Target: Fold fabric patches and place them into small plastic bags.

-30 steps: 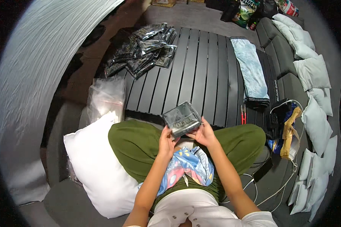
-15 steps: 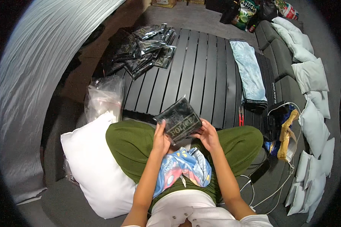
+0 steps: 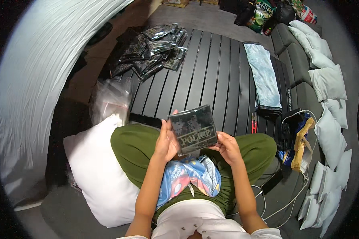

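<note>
A flat black package in a clear plastic sleeve, printed with pale lettering and a blocky pattern, is held up over my lap. At its right edge, my right hand is closed, thumb in front and fingers behind. My left hand rests against the left edge with its fingers stretched out and thumb apart; part of it is hidden behind the package. Beneath lies a blue patterned cloth on my lap. A pile of similar black packages lies at the far left of the slatted black table.
Clear plastic bags stand by the table's near left corner, beside a white pillow. A folded light-blue cloth and red-handled tool lie right. White cables, a phone and several small cushions line the right side.
The package has turned more upright and squarer to view. My left thumb has come off its front, and that hand has opened along the edge. My right hand has shifted slightly right and down.
</note>
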Demonstrator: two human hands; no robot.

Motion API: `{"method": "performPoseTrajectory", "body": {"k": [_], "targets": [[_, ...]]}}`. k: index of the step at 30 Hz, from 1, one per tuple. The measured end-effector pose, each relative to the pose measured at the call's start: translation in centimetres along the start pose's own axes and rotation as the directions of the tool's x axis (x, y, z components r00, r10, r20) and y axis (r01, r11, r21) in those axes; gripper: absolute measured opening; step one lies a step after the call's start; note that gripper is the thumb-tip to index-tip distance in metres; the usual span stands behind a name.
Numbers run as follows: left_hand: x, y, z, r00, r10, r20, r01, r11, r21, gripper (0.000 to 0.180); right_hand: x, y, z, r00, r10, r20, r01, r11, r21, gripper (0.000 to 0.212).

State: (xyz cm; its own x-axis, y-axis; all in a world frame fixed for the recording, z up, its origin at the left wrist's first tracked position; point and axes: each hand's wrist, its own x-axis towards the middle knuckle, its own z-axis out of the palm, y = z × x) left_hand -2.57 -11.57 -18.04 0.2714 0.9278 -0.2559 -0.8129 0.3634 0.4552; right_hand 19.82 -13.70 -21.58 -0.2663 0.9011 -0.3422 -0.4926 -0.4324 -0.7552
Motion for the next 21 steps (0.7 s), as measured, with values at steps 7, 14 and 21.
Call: {"method": "performPoseTrajectory", "body": {"k": [7,14,21], "targets": [[-0.4,-0.2,0.3,0.994,-0.051,0.1,0.041,0.994,0.104,0.058,-2.0,-1.9,0.9,0.997,0.045,0.058,-0.041,0.998,-0.057,0.033],[-0.8,0.2,-1.8,0.969,-0.234,0.083,0.244,0.958,-0.149,0.047,-2.6,-2.9,1.5,0.992,0.054,0.114,-0.051,0.998,-0.033,0.041],[-1.2,1.0,0.0,0.979,-0.205,0.014,0.197,0.957,0.211,0.039,1.1,-2.5,1.8,0.982,0.135,0.134,-0.121,0.987,-0.106,0.049]]}}
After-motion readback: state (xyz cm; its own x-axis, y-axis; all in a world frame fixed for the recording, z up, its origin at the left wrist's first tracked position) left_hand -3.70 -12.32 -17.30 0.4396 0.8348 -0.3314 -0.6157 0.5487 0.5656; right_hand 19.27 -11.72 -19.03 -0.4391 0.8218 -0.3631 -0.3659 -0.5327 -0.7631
